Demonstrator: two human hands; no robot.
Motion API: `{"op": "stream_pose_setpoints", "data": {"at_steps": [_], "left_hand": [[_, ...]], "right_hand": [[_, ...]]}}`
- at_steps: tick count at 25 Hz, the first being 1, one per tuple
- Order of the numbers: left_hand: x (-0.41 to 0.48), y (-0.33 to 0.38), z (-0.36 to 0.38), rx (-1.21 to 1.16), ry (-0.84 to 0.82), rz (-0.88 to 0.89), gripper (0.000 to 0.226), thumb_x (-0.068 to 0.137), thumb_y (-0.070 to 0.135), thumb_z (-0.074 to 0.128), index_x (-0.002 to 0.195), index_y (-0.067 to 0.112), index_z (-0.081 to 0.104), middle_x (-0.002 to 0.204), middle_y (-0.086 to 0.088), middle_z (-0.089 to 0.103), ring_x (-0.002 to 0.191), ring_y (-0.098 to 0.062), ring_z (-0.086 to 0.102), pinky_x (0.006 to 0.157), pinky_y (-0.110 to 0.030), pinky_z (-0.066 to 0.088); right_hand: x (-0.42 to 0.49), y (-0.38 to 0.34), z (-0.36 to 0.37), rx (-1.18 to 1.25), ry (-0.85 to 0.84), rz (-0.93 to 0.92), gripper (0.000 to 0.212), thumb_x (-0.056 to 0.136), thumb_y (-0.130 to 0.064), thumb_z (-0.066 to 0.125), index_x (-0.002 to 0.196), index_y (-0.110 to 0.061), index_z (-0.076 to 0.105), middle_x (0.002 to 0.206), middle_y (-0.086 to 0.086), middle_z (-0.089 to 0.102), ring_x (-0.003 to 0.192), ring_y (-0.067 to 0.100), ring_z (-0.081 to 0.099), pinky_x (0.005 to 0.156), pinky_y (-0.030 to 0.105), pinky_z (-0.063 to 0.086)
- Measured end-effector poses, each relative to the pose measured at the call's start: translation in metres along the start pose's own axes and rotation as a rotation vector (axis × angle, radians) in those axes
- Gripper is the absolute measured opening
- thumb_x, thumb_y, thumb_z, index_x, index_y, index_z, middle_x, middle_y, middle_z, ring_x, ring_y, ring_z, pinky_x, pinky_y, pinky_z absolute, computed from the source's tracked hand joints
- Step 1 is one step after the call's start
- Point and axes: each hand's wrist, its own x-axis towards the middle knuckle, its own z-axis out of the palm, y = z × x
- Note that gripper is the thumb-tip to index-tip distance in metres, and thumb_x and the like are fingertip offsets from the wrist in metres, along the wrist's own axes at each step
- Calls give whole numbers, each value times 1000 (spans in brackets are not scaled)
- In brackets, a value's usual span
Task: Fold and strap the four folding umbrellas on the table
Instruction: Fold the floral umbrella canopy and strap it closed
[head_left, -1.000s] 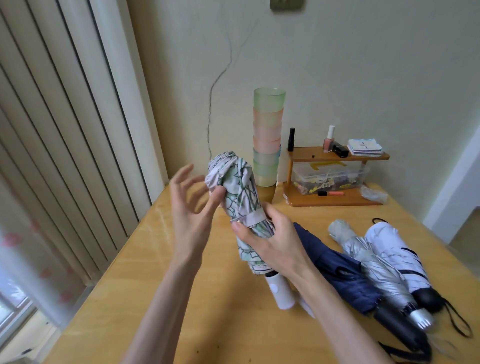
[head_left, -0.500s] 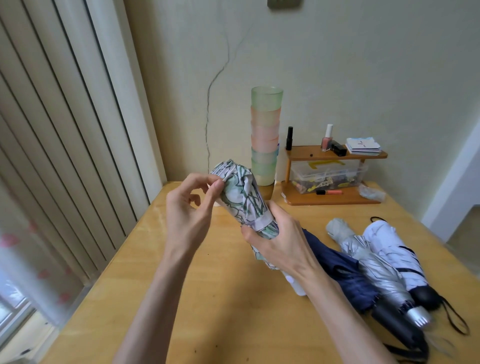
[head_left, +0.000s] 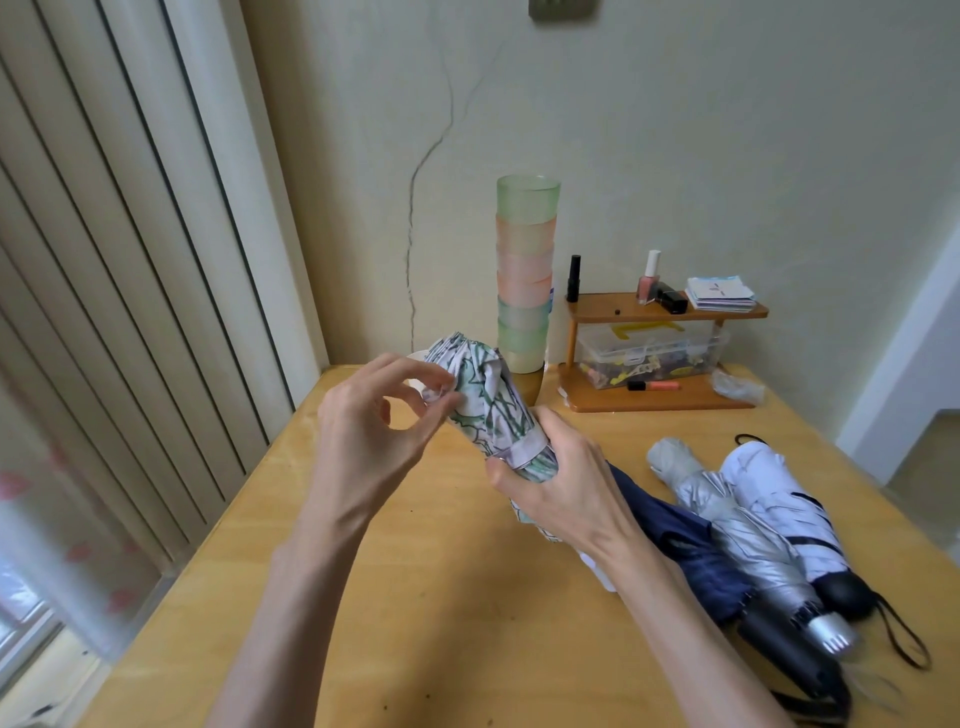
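The leaf-print umbrella (head_left: 485, 410) is up off the desk (head_left: 415, 597), tilted away from the person, its pale strap (head_left: 527, 449) already lying round the bundled cloth. The right hand (head_left: 561, 483) is clenched round the bundle just below that strap, while the left hand (head_left: 374, 431) pinches a loose fold near the top end between thumb and fingertips. So I'd say this is the tidying step: tucking the last pleats flat under the wrap (whether the strap is actually fastened, I can't tell). Next, it seems, comes smoothing that fold down and then laying the umbrella by the others. Those lie just to the right, side by side and touching: the navy umbrella (head_left: 675, 540), the silver umbrella (head_left: 737, 530) and the white umbrella (head_left: 779, 499). Behind, the stack of cups (head_left: 524, 275) stands near the umbrella's far tip, beside a small wooden shelf (head_left: 665, 312), so a swing backward looks risky. Bare desk lies in front and to the left, where its edge runs close.
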Motion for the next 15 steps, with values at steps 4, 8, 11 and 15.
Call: {"op": "stream_pose_setpoints", "data": {"at_steps": [4,8,11,15], "left_hand": [[0,-7,2,-63,-73,-118,7,92,16,80,92,23,78,90,16,73,73,-13,71,60,-38,50],[0,-11,0,0,-82,-72,15,93,9,79,96,23,80,90,15,72,69,-13,70,58,-43,53],[-2,-8,-1,95,-89,5,7,91,18,82,94,24,79,93,14,73,70,-7,71,55,-37,52],[-2,-15,0,117,-99,-28,8,92,16,80,89,23,76,91,17,70,64,-7,69,56,-31,51]], "right_hand": [[1,1,-1,-35,-5,-17,39,76,-58,69,92,-27,54,86,-6,63,75,17,62,66,45,56],[1,5,-4,-44,-10,-27,37,77,-54,72,89,-26,52,84,-6,62,73,17,61,63,45,55],[1,5,-4,-68,-3,-41,36,77,-54,71,86,-27,49,82,-6,59,71,17,58,62,44,53],[1,7,-4,-76,-16,-42,37,77,-53,72,86,-26,49,81,-6,58,70,17,57,61,45,52]]}}
